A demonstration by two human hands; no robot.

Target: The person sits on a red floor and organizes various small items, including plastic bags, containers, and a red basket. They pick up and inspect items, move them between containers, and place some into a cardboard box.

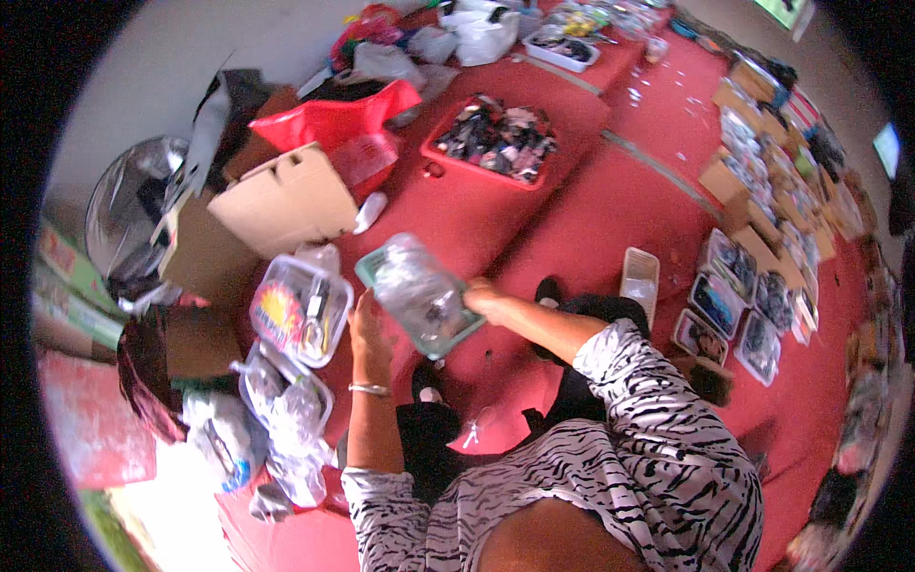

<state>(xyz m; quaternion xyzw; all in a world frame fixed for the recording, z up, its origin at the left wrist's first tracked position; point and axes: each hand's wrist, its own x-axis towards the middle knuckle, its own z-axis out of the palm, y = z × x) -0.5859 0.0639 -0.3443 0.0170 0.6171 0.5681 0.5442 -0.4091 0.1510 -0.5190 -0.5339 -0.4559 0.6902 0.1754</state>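
Observation:
Both my hands hold up a clear plastic bag of small items (412, 283) together with a pale green tray (448, 336) beneath it. My left hand (367, 329) grips the left side, a bangle on its wrist. My right hand (484, 299) grips the right edge. To the left of my left hand, a clear plastic box with a colourful label (300, 310) lies on the red surface. Below it lie more clear bags and boxes (286, 400).
An open cardboard box (286, 200) and a red plastic bag (334, 124) sit at the upper left. Farther back stands a red tray of dark small items (496, 138). Several clear packets (739, 305) lie in rows at the right. A metal fan (129, 210) is at far left.

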